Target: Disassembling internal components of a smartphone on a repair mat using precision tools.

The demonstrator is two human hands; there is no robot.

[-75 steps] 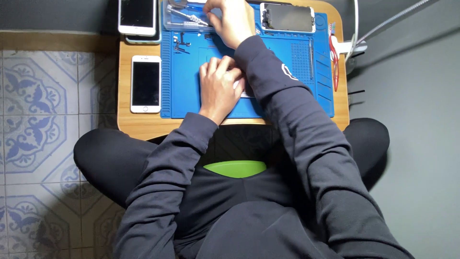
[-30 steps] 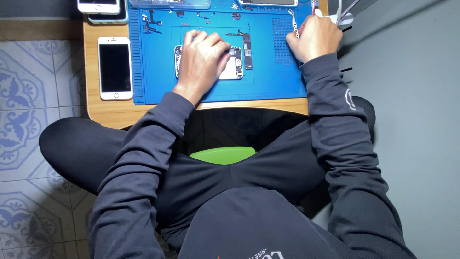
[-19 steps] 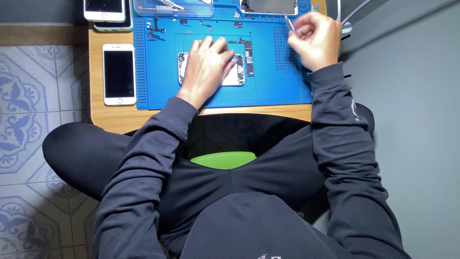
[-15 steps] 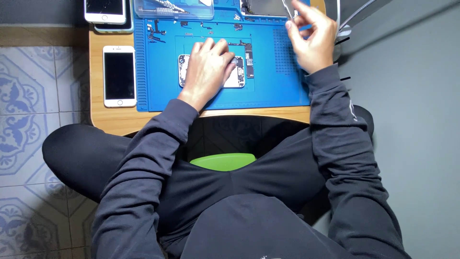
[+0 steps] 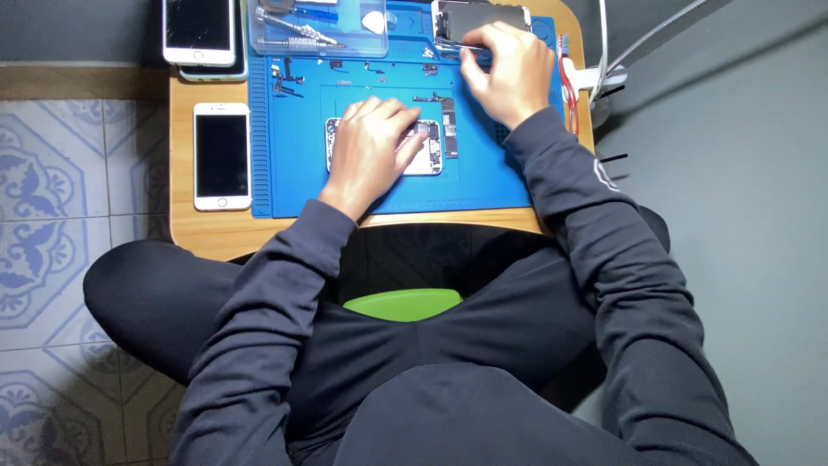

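the open phone (image 5: 424, 148) is pressed flat by the left hand (image 5: 369, 151); thin tweezers (image 5: 457, 47) are pinched by the right hand (image 5: 509, 69) (tiny parts could be dropped if bumped).

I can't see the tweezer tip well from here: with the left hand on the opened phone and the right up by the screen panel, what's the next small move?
Probably bring the tweezers in the right hand down to the opened phone, which the left hand steadies.

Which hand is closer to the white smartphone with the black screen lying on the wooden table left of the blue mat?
Left. The left hand rests mid-mat, nearer the white smartphone; the right hand is at the mat's far right corner.
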